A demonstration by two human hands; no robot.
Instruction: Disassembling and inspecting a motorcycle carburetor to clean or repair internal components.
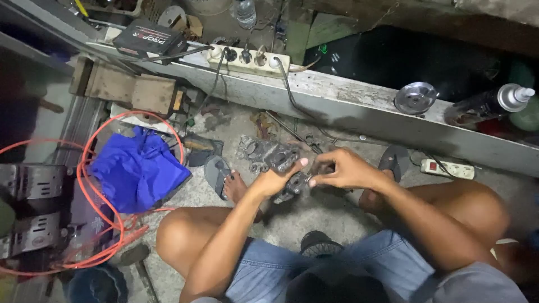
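I see the concrete floor [314, 216] carrying everything here, with a long grey metal beam [359, 106] running across its far side from upper left to the right edge. Near the floor's left edge lies a blue cloth [137, 168], ringed by loops of orange cable [92, 191] that trail down toward the near left corner. On the beam's left part sits a white power strip [250, 59] with plugs in it, and beside that a black box [149, 38]. Toward the beam's right end stands a round metal pulley [415, 97], and just beyond it a spray can [491, 102] lies on its side. A smaller white power strip [448, 168] rests on the floor below the beam, near the right edge.

At the middle of the floor, between my bare feet, my left hand [278, 179] is closed around a dark grey metal part [292, 182], thumb up on top of it. My right hand [342, 168] meets it from the other side, fingers curled and pinching at the same part. More grey metal castings [261, 151] lie on the floor just beyond the hands.
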